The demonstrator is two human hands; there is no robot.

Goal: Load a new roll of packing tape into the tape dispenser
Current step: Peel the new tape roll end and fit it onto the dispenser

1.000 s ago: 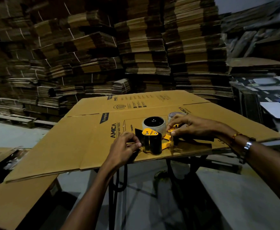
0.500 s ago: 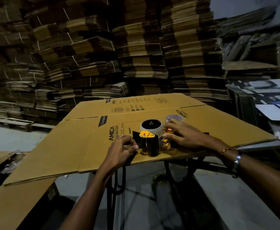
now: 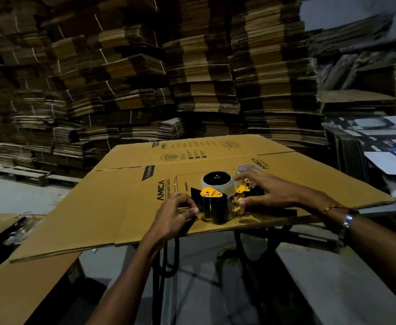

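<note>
A yellow and black tape dispenser [image 3: 212, 202] lies on a flattened cardboard box [image 3: 122, 202] over a table. A pale roll of tape [image 3: 216, 184] with a black hub sits on the dispenser's spool. My left hand [image 3: 175, 214] pinches the dispenser's black front flap at the left. My right hand [image 3: 260, 193] grips the yellow frame on the right side, thumb low, fingers over the top. A second clear tape roll [image 3: 245, 169] lies just behind my right hand, partly hidden by its fingers.
Tall stacks of flattened cartons [image 3: 192, 78] wall the back. More cardboard [image 3: 16, 289] lies at lower left. White printed sheets [image 3: 389, 156] are piled at the right. Black table legs [image 3: 166, 266] and grey floor show below the box's near edge.
Both hands keep their hold on the dispenser. My right fingers have shifted slightly along the yellow frame. The camera has tilted a little, so the table sits lower in view.
</note>
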